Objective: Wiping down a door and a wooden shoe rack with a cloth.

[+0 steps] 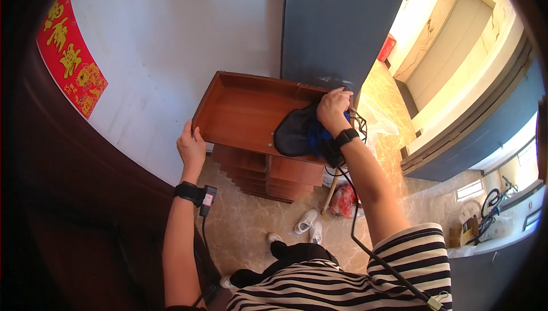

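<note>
A reddish-brown wooden rack [240, 97] stands against the wall in front of me, with a raised rim around its tray-like top and several shelves below. My left hand [191, 146] grips the near left corner of the rim, thumb on the inner side. At the far right corner, my right hand [334, 107] is curled over the rim. Beneath my right hand and wrist lies a soft black item with blue parts [295, 132], on the right part of the top. Its kind I cannot tell. Both my wrists wear black straps, and cables trail from them.
White shoes [306, 221] sit on the marble-patterned floor, close to my feet. A red plastic bag [343, 201] and a wooden stick [330, 195] are right of the rack. A dark grey door [337, 25] stands behind it. Farther right, a bicycle [492, 211] is beside a cardboard box [461, 231].
</note>
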Available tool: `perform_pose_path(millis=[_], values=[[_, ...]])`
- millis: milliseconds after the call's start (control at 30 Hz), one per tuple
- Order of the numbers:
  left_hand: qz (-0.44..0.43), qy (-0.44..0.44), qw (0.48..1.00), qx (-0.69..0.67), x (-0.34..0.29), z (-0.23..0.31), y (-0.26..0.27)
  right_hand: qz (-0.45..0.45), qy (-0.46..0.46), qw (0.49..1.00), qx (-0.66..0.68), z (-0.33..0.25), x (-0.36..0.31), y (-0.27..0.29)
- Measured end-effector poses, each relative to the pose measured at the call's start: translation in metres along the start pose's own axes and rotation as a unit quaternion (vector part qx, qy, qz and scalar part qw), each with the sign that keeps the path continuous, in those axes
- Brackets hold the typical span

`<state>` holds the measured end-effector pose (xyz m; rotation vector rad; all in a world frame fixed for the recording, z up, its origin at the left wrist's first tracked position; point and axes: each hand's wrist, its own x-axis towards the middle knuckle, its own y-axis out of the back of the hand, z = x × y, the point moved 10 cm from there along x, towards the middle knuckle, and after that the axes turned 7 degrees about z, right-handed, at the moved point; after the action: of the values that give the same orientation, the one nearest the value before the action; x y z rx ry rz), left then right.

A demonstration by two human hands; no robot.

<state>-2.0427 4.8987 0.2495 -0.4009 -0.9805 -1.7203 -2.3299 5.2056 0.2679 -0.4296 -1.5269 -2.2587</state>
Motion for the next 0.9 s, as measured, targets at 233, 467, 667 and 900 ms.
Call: perform_pose_path(millis=[233,467,667,900], values=[[-0.008,-0.001,1.000,-0.003,0.001,-0.014,-0.001,-0.113,0.069,0.988,-0.077,-0.009,-0.028,0.016],[0.005,-0.006,1.000,-0.004,0.001,-0.010,0.005,0.069,0.113,0.951,0.280,0.008,-0.075,0.071],[-0.009,-0.009,1.000,0.011,0.000,-0.012,0.000,0.045,0.249,0.884,0.394,-0.004,-0.134,0.080],[-0.142,0.103,0.984,-0.011,0.005,-0.025,-0.028,-0.081,0.338,0.715,0.607,0.036,-0.196,0.087]])
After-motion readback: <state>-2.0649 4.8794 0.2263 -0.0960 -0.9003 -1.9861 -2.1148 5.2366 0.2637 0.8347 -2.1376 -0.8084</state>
